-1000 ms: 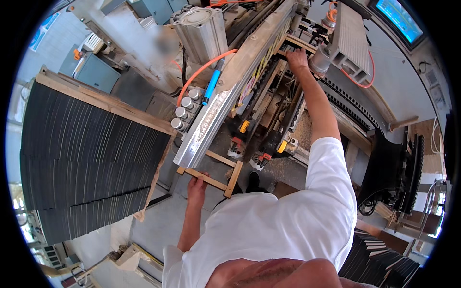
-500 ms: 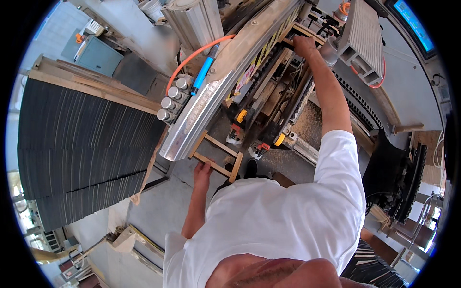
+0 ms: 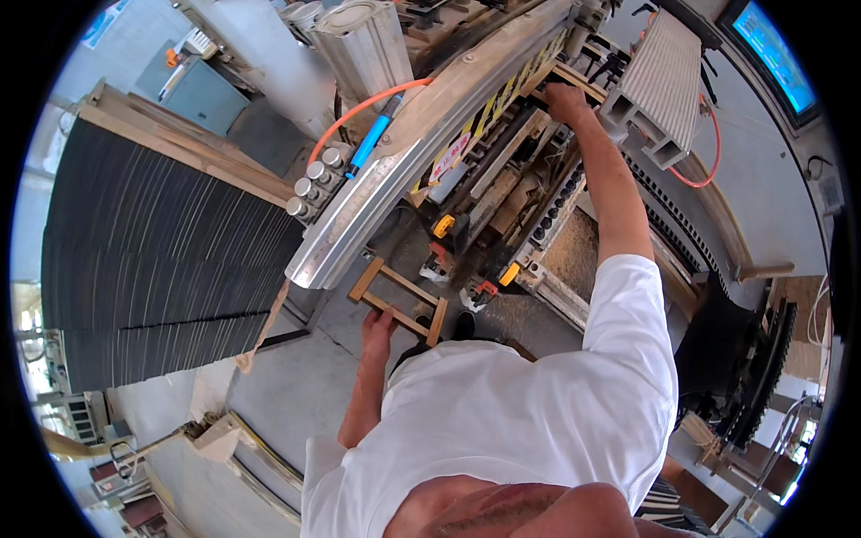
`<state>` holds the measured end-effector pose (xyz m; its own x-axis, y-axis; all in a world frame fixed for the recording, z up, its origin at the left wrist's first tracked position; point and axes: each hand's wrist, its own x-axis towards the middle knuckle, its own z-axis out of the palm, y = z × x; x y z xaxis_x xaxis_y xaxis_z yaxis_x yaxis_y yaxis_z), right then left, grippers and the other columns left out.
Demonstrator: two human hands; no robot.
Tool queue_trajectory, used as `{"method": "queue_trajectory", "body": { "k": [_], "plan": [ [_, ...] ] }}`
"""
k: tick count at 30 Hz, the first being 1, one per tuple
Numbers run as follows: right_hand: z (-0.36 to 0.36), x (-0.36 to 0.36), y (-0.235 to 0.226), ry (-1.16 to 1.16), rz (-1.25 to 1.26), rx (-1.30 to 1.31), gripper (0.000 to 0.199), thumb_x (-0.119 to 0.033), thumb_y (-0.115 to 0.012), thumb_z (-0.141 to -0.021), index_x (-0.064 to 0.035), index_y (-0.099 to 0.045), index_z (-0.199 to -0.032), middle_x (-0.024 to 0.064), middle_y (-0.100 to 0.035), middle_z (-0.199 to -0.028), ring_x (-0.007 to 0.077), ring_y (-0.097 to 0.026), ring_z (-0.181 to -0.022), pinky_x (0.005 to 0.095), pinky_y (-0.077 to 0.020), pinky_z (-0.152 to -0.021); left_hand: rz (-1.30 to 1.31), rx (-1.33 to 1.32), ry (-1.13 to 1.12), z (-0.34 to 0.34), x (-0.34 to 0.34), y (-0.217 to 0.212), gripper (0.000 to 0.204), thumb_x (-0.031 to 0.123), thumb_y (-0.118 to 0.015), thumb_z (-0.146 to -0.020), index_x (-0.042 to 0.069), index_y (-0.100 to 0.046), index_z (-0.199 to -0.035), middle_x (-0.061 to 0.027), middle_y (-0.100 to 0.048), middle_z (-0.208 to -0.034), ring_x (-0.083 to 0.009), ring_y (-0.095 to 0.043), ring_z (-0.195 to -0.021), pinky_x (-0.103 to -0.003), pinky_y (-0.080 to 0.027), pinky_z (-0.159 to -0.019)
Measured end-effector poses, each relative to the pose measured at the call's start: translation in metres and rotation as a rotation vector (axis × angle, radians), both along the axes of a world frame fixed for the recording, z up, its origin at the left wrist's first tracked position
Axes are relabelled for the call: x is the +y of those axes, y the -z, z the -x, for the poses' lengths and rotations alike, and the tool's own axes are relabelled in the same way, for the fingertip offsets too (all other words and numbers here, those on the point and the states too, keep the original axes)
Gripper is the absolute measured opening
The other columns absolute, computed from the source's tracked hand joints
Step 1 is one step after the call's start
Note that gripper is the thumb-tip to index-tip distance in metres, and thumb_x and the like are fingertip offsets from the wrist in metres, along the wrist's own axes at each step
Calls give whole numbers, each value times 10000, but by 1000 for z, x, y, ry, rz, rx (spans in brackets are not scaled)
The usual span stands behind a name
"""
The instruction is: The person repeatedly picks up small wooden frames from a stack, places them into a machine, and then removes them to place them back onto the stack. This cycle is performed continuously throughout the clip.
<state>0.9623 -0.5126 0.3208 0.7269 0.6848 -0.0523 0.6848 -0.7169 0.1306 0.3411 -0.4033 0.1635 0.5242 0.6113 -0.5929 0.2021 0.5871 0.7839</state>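
My left hand grips the near end of a long wooden frame made of two rails with cross pieces, which runs under a silver metal beam of the machine. My right hand reaches far forward and is closed on the frame's far end beside a ribbed grey aluminium block. Orange and black clamps sit under the beam around the frame.
A big stack of dark thin sheets on a wooden edge lies to the left. An orange hose and a blue cylinder run along the beam. Sawdust covers the machine bed. Dark sheets stand at the right.
The view has shifted closer over the machine. Both hands stay on the wooden frame, the right one stretched a little further forward.
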Motion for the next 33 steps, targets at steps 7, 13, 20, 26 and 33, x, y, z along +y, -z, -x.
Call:
{"method": "queue_trajectory", "body": {
  "k": [7, 13, 20, 26, 33],
  "plan": [
    [13, 2, -8, -37, 2, -73, 185, -117, -606, -768, -49, -642, -936, 162, -660, -1036, 348, -633, -984, 469, -522, -814, -68, 39, -84, 16, -9, -10, 303, 176, -584, -901, -14, -574, -1137, -99, -631, -1084, -217, -597, -1047, -345, -467, -949],
    [-13, -9, 13, -42, -52, -130, 278, -167, -636, -759, -72, -588, -1017, 157, -648, -1029, 335, -615, -1023, 454, -506, -859, -172, 222, -126, 28, -7, -19, 379, 238, -653, -859, -6, -594, -1144, -93, -639, -1081, -190, -594, -1004, -334, -467, -881],
    [10, -4, -6, -49, -8, -144, 238, -214, -672, -810, -31, -612, -951, 179, -664, -999, 362, -641, -947, 493, -519, -780, -530, 308, -200, 51, 4, -38, 311, 217, -641, -860, -35, -610, -1041, -143, -676, -897, -158, -599, -838, -312, -470, -745],
    [26, 1, -20, 43, 42, -125, 304, -165, -723, -752, -34, -628, -1009, 174, -674, -991, 351, -651, -950, 470, -535, -791, -831, 212, -221, 101, 22, -144, 220, 97, -490, -928, -15, -612, -1073, -126, -673, -965, -145, -594, -904, -299, -466, -815],
    [68, -2, -49, 62, 10, -129, 307, -198, -708, -779, -22, -628, -1017, 175, -659, -1059, 361, -634, -983, 482, -516, -826, -1058, 8, -588, 206, 49, -321, 310, 208, -473, -975, 20, -561, -1206, -51, -654, -1050, -117, -557, -927, -282, -452, -846]
  ]
}}
